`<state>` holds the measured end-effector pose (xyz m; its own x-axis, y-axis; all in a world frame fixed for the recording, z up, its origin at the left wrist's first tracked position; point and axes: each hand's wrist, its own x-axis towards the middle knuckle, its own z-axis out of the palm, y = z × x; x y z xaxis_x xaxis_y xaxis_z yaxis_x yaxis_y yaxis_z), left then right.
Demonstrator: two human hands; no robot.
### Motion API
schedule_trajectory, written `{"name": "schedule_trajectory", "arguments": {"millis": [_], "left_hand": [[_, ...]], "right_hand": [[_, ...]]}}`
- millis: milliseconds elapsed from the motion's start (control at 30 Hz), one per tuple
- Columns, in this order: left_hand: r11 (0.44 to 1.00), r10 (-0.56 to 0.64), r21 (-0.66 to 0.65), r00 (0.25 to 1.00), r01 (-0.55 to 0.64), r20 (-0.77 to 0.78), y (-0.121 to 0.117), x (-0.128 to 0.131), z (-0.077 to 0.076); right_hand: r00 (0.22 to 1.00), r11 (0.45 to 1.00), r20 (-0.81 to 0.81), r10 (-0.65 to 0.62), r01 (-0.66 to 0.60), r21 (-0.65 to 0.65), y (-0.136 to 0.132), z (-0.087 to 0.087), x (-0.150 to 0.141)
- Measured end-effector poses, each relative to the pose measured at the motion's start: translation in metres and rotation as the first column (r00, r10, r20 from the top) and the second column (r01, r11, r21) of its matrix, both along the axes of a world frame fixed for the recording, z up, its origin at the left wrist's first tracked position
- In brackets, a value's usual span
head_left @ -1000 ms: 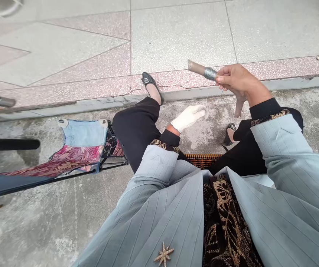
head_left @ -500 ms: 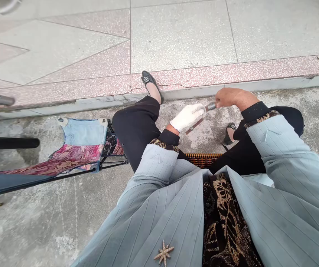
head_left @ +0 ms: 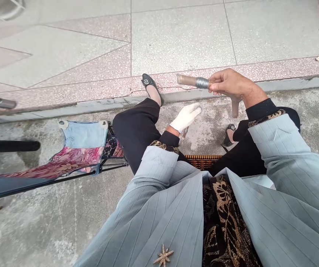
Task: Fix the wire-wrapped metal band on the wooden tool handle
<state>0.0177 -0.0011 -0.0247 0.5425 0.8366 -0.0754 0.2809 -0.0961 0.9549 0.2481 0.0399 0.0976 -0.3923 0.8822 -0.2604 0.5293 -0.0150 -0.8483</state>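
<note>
My bare right hand (head_left: 228,84) is clenched around a brown cylindrical tube banded with silver wire (head_left: 194,82), held out above the pink speckled terrazzo paving (head_left: 273,69), with a flat brown piece (head_left: 235,106) jutting below my palm. My white-gloved left hand (head_left: 185,118) hangs curled over rough grey concrete (head_left: 204,139); a thin brown strip (head_left: 184,132) shows beneath it, but I cannot tell whether that hand grips it.
</note>
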Motion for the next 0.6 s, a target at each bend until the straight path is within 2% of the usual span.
{"name": "schedule_trajectory", "arguments": {"millis": [133, 267, 367, 467, 533, 600], "left_hand": [[0.999, -0.048, 0.022, 0.998, 0.048, -0.033, -0.003, 0.0, 0.006], [0.983, -0.107, 0.133, 0.986, 0.125, -0.13, -0.004, -0.001, 0.018], [0.97, -0.122, 0.183, 0.97, 0.162, -0.211, -0.004, 0.0, 0.021], [0.958, -0.108, 0.224, 0.952, 0.176, -0.287, -0.003, 0.0, 0.019], [0.955, -0.085, 0.242, 0.941, 0.17, -0.327, -0.003, 0.0, 0.018], [0.953, -0.068, 0.252, 0.931, 0.167, -0.358, -0.003, -0.001, 0.018]], "right_hand": [[0.993, 0.994, 0.048, -0.106, 0.105, 0.031, 0.009, -0.011, -0.006], [0.943, 0.993, 0.312, -0.112, 0.097, 0.063, 0.014, -0.02, -0.011], [0.835, 0.995, 0.545, -0.075, 0.024, 0.101, 0.016, -0.025, -0.014], [0.71, 0.994, 0.704, -0.022, -0.063, 0.095, 0.014, -0.028, -0.019], [0.635, 0.992, 0.772, 0.042, -0.118, 0.042, 0.01, -0.029, -0.023], [0.568, 0.978, 0.805, 0.17, -0.194, -0.07, 0.004, -0.029, -0.026]]}}
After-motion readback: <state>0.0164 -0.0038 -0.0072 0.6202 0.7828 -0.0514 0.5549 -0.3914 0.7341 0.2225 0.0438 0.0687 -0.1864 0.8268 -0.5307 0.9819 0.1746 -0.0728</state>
